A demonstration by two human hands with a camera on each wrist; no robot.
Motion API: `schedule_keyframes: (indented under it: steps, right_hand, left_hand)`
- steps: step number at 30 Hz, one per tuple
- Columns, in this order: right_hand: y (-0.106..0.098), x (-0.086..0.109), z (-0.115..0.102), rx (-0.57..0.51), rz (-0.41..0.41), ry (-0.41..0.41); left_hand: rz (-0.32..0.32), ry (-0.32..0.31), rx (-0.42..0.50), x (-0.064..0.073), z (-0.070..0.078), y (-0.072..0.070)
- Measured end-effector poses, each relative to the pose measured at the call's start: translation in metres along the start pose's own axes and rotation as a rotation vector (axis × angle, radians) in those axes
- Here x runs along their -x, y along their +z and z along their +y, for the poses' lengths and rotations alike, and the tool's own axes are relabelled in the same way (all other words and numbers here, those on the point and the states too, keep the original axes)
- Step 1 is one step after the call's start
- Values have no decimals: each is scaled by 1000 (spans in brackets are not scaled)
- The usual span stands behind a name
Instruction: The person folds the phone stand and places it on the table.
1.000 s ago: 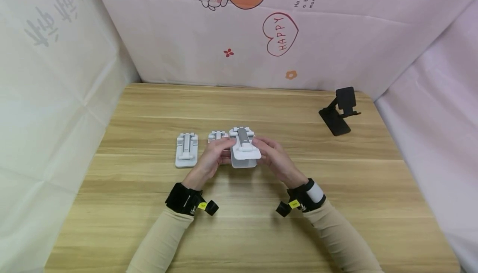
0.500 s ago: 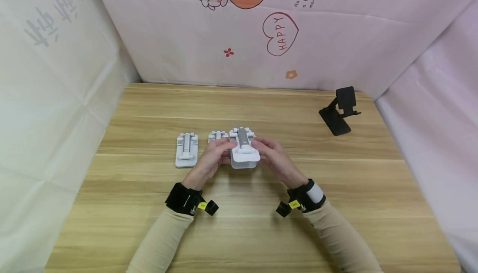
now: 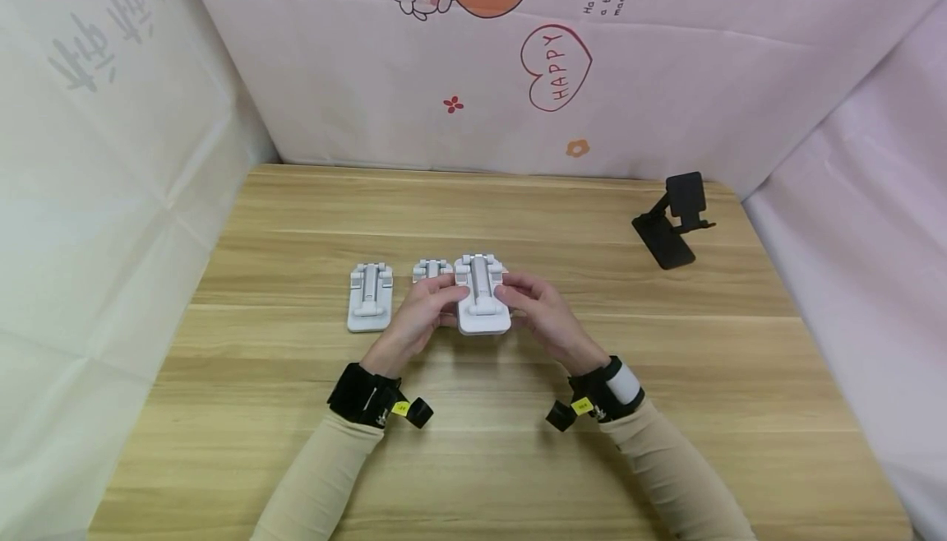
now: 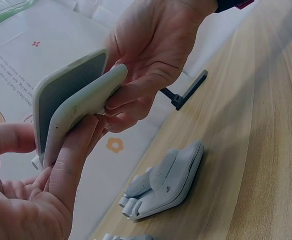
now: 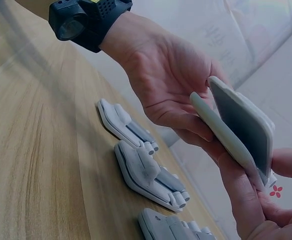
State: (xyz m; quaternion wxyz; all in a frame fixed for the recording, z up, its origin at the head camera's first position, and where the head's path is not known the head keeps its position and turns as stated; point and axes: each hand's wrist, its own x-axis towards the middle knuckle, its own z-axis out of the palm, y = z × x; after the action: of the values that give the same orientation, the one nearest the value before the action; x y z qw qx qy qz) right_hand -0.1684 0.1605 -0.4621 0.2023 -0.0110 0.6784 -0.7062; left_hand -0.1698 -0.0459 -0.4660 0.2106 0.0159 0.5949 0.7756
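A white folding phone stand (image 3: 483, 304) is held above the table between both hands. My left hand (image 3: 420, 315) grips its left edge, thumb on top and fingers beneath. On the opposite edge my right hand (image 3: 546, 316) pinches it the same way. In the wrist views the stand's upper plate (image 4: 60, 95) and its base (image 4: 83, 107) lie close, with a narrow wedge-shaped gap between them. Another white phone stand (image 3: 370, 298), folded flat, lies left of my left hand. Partly hidden behind that hand is a second folded stand (image 3: 431, 268).
A black phone stand (image 3: 673, 220) stands unfolded at the table's back right. The right wrist view shows several folded white stands in a row, the middle one (image 5: 148, 172) included. Printed white cloth (image 3: 370, 80) hangs behind the wooden table (image 3: 473, 459).
The held stand's upper plate has swung down toward its base, and the gap seen from the head view has closed. Both hands stay in nearly the same place.
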Motion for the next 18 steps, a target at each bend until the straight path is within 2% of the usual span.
schedule_keyframes:
  steps: [18]
  right_hand:
    - [-2, 0, 5, 59, 5, -7]
  left_hand:
    - [2, 0, -33, -2, -5, 1]
